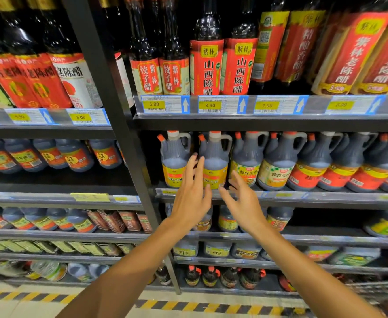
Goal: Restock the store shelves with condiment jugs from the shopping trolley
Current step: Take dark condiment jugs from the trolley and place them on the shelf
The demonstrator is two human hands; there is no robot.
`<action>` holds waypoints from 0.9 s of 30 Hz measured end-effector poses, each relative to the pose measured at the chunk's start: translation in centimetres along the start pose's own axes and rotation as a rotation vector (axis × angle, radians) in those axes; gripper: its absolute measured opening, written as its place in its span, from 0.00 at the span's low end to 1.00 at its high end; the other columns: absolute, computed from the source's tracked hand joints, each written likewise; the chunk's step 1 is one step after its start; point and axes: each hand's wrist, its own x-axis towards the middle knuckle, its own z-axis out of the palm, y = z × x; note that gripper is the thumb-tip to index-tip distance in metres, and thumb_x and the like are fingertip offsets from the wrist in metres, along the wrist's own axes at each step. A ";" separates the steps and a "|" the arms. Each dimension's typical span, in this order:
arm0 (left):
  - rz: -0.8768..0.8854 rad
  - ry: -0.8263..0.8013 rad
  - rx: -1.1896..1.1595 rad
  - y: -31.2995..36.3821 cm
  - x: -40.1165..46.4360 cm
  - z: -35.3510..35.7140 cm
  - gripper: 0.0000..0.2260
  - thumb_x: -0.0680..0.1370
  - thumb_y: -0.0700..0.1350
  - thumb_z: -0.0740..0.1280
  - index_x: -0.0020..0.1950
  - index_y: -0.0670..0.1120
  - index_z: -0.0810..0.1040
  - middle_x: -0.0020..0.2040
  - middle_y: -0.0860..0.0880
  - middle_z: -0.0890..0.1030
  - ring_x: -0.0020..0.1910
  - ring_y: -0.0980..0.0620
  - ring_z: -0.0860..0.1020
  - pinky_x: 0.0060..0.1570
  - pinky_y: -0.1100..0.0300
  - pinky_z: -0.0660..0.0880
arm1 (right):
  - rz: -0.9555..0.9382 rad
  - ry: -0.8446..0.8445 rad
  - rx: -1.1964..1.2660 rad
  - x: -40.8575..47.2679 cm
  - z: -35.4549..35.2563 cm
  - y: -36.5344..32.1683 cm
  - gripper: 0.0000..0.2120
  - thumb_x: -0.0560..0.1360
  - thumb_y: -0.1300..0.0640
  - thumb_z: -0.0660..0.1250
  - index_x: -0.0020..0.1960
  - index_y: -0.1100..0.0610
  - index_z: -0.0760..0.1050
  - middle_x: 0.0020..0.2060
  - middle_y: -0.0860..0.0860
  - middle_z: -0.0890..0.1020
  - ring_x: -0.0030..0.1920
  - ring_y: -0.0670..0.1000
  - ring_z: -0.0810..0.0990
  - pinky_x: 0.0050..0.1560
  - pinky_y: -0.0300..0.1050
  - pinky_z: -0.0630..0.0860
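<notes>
Two dark condiment jugs with yellow labels stand side by side on the middle shelf (280, 198): one at the left (174, 157) and one to its right (216, 159). My left hand (191, 193) reaches up in front of the gap between them, fingers straight, holding nothing. My right hand (241, 200) is raised just below and right of the second jug, fingers spread and loosely bent, empty. Whether either hand touches a jug is unclear. The trolley shows only as blurred wire (376, 290) at the bottom right.
More handled jugs (277, 161) with red and yellow labels fill the same shelf to the right. Tall vinegar bottles (207, 63) stand on the shelf above. A black upright post (119, 125) divides the shelving. Yellow-black floor tape (188, 306) runs below.
</notes>
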 end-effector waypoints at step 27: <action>0.431 -0.328 0.293 0.2 0.4 -6.1 0.23 0.82 0.50 0.64 0.76 0.47 0.67 0.76 0.50 0.68 0.74 0.50 0.66 0.71 0.53 0.68 | -0.304 -0.121 -0.421 -2.9 -6.5 0.7 0.29 0.81 0.48 0.66 0.79 0.44 0.60 0.77 0.40 0.64 0.77 0.42 0.61 0.76 0.43 0.62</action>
